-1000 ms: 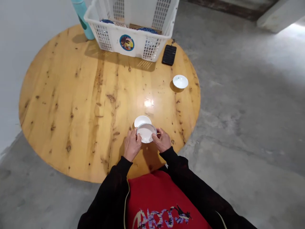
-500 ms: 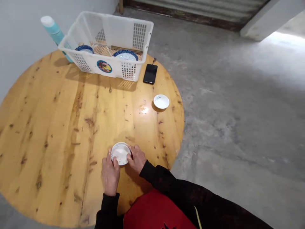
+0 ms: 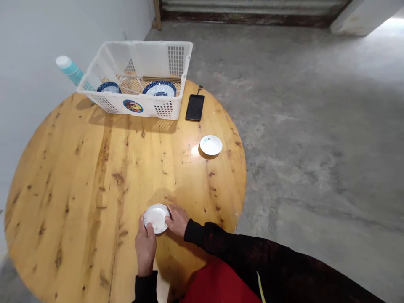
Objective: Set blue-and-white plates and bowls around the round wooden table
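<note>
Near the front of the round wooden table (image 3: 126, 185), a small white bowl (image 3: 157, 219) with faint grey-blue marks is between my two hands. My left hand (image 3: 145, 246) grips its left rim, thumb over the near edge. My right hand (image 3: 177, 219) has hold of the right rim, thumb toward the inside. The fingers under the bowl are hidden, so I cannot tell if it touches the table. Farther off to the right sits another white bowl (image 3: 211, 144), with a small greenish pattern inside; neither hand is near it.
A white plastic basket (image 3: 148, 110) at the back holds blue-patterned dishes (image 3: 160, 89) and chopsticks (image 3: 162, 78). Beside it lie a black phone (image 3: 195, 107) and, on the left, a turquoise spray can (image 3: 71, 70) with a white cap. Concrete floor (image 3: 299, 147) lies beyond the table's right edge.
The view has tilted up a little, so everything appears lower. Both hands still hold the small bowl, which now faces up more openly.
</note>
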`<state>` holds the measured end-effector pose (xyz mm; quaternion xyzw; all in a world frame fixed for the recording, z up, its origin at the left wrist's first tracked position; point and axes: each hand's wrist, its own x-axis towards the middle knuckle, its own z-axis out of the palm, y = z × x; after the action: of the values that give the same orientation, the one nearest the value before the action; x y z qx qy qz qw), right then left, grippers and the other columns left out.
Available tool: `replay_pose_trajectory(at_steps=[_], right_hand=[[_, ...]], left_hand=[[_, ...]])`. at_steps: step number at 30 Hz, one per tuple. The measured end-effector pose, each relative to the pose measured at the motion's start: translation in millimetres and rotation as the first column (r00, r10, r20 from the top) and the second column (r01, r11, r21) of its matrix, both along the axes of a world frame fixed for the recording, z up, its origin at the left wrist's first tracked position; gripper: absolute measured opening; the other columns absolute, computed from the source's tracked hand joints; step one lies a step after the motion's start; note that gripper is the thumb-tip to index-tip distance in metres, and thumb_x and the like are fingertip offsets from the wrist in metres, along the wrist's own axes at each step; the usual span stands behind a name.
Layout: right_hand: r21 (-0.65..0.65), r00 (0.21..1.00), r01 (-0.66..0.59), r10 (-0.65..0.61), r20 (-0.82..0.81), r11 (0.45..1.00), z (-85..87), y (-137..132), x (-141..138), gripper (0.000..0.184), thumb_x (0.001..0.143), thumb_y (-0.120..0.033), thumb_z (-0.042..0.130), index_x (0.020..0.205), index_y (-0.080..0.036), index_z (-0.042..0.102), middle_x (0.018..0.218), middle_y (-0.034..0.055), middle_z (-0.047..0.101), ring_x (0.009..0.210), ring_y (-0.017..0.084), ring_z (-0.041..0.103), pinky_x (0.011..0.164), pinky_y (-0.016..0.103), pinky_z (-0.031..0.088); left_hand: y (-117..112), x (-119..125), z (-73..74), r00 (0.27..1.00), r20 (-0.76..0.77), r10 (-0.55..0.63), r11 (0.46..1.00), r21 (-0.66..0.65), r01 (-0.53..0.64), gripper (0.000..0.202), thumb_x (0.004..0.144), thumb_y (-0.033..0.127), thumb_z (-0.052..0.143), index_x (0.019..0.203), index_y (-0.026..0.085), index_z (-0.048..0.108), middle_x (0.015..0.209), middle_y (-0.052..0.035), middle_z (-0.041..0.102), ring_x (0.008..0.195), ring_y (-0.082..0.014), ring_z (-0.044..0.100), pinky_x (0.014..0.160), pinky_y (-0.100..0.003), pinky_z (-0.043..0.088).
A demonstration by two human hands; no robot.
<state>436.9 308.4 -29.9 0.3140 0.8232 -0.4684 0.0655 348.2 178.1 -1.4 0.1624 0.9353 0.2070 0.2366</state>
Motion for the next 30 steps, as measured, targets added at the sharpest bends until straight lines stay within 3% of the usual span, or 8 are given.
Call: replay_pose_trajectory(at_steps=[3, 5, 8, 13, 18, 23, 30], right_hand=[[-0.048, 0.995, 0.087, -0.089, -0.047, 0.995, -3.4, 23, 1, 0.021, 0.081, -0.017, 0.049, 0.095, -0.015, 0.064, 0.089, 0.0091, 0.066, 0.08, 0.022, 0.058, 0.077, 0.032, 0.047], [-0.021, 0.982, 0.167, -0.169, -0.087, 0.986, -2.2, 51, 6, 0.02, 0.079, -0.017, 0.048, 0.091, -0.016, 0.063, 0.086, 0.0082, 0.065, 0.076, 0.021, 0.056, 0.074, 0.031, 0.045], [0.079, 0.94, 0.306, -0.288, -0.181, 0.949, 4.2, 110, 20, 0.023, 0.08, -0.021, 0.047, 0.093, -0.015, 0.064, 0.086, 0.0078, 0.065, 0.076, 0.02, 0.055, 0.075, 0.03, 0.045], [0.277, 0.865, 0.497, -0.444, -0.234, 0.822, 15.4, 212, 47, 0.037, 0.078, -0.026, 0.045, 0.104, -0.013, 0.067, 0.087, 0.0096, 0.064, 0.077, 0.023, 0.055, 0.076, 0.032, 0.046], [0.396, 0.847, 0.524, -0.509, -0.151, 0.754, 14.8, 276, 60, 0.037, 0.075, -0.024, 0.044, 0.1, -0.012, 0.068, 0.082, 0.0092, 0.058, 0.074, 0.023, 0.052, 0.073, 0.032, 0.044], [0.451, 0.85, 0.504, -0.516, -0.109, 0.736, 6.1, 301, 59, 0.034, 0.076, -0.02, 0.044, 0.099, -0.013, 0.068, 0.077, 0.0077, 0.053, 0.075, 0.024, 0.05, 0.071, 0.03, 0.042], [0.454, 0.878, 0.434, -0.478, -0.021, 0.778, -1.5, 307, 60, 0.035, 0.079, -0.019, 0.043, 0.102, -0.01, 0.068, 0.084, 0.0107, 0.055, 0.082, 0.025, 0.054, 0.075, 0.03, 0.042]], left_hand=[[21, 0, 4.5, 0.999, 0.023, -0.035, 0.992, 0.119, 0.032, 0.051, 0.098, 0.034, 0.038, 0.142, 0.015, 0.051, 0.133, -0.0159, 0.066, 0.115, -0.0286, 0.067, 0.096, -0.04, 0.053], [51, 1, 11.5, 0.995, 0.027, -0.1, 0.972, 0.215, 0.092, 0.052, 0.098, 0.035, 0.039, 0.144, 0.015, 0.049, 0.139, -0.0151, 0.062, 0.122, -0.0279, 0.063, 0.103, -0.042, 0.05], [118, 3, 23.0, 0.976, 0.016, -0.219, 0.921, 0.333, 0.201, 0.052, 0.098, 0.033, 0.04, 0.146, 0.016, 0.048, 0.141, -0.0144, 0.061, 0.126, -0.027, 0.061, 0.106, -0.042, 0.049], [238, 13, 32.9, 0.928, 0.006, -0.374, 0.856, 0.388, 0.342, 0.052, 0.099, 0.027, 0.037, 0.148, 0.014, 0.047, 0.132, -0.0148, 0.067, 0.119, -0.0282, 0.064, 0.103, -0.044, 0.05], [317, 24, 29.6, 0.893, -0.023, -0.45, 0.851, 0.293, 0.436, 0.055, 0.095, 0.018, 0.038, 0.15, 0.011, 0.045, 0.137, -0.0157, 0.064, 0.124, -0.0283, 0.061, 0.107, -0.04, 0.045], [349, 32, 25.1, 0.904, -0.009, -0.427, 0.894, 0.144, 0.424, 0.057, 0.093, 0.018, 0.04, 0.149, 0.011, 0.047, 0.129, -0.019, 0.066, 0.12, -0.0293, 0.062, 0.103, -0.038, 0.046], [352, 37, 21.6, 0.909, -0.037, -0.415, 0.908, 0.051, 0.416, 0.056, 0.093, 0.021, 0.042, 0.148, 0.014, 0.049, 0.122, -0.0191, 0.06, 0.112, -0.0299, 0.064, 0.099, -0.037, 0.047]])
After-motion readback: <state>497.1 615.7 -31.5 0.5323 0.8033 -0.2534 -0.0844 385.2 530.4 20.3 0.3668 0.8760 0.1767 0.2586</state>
